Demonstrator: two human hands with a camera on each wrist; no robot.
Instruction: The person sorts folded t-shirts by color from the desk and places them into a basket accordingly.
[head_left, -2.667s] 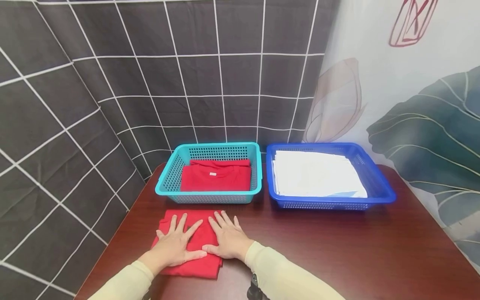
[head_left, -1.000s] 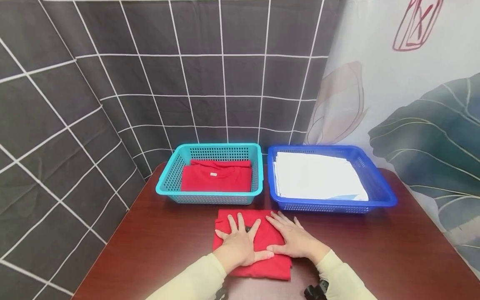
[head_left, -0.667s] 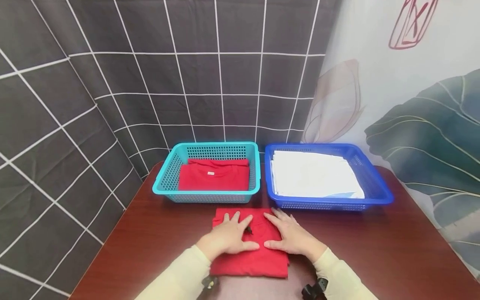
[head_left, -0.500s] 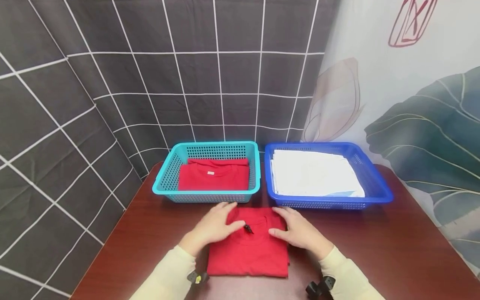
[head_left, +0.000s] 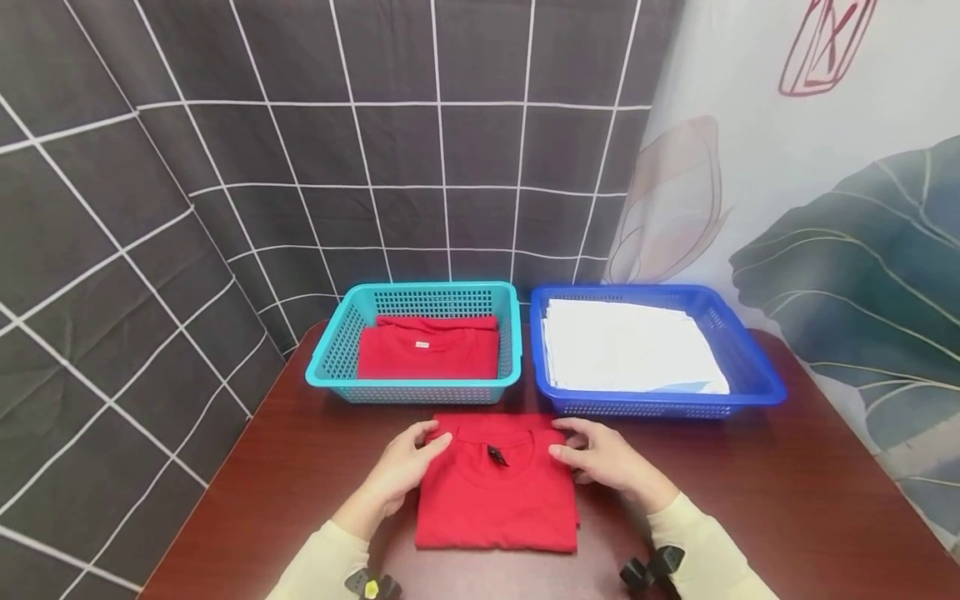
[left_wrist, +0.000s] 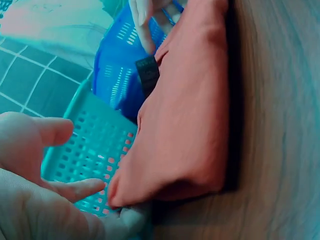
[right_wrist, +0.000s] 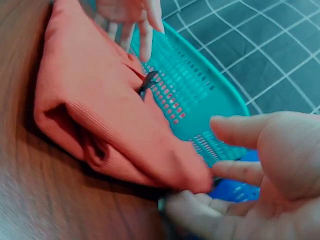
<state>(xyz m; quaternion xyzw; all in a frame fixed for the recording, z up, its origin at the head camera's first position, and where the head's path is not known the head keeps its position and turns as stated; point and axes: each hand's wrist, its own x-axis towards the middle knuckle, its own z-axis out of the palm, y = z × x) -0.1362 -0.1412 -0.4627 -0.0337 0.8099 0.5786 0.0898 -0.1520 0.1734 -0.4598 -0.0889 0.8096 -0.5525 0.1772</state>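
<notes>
A folded red T-shirt [head_left: 498,508] with a black neck label [head_left: 497,455] lies flat on the table. At its far left corner is my left hand [head_left: 401,462], thumb raised off the cloth. In the left wrist view, the fingertips of that left hand [left_wrist: 45,195] reach the lower edge of the T-shirt [left_wrist: 185,110], partly hidden under it. My right hand [head_left: 606,458] is at the far right corner. The right wrist view has this right hand [right_wrist: 285,165] with thumb apart and fingers touching the edge of the T-shirt [right_wrist: 90,85].
Behind the T-shirt stands a turquoise basket [head_left: 416,393] holding folded red clothing [head_left: 431,357]. To its right is a blue basket [head_left: 757,379] with a stack of white cloth [head_left: 630,346]. A dark grid-patterned curtain [head_left: 480,150] hangs behind the wooden table [head_left: 750,500].
The T-shirt slid right, from the table's left to in front of the gap between the baskets, under both flat hands. Then my hands lifted off and spread apart to its two far corners.
</notes>
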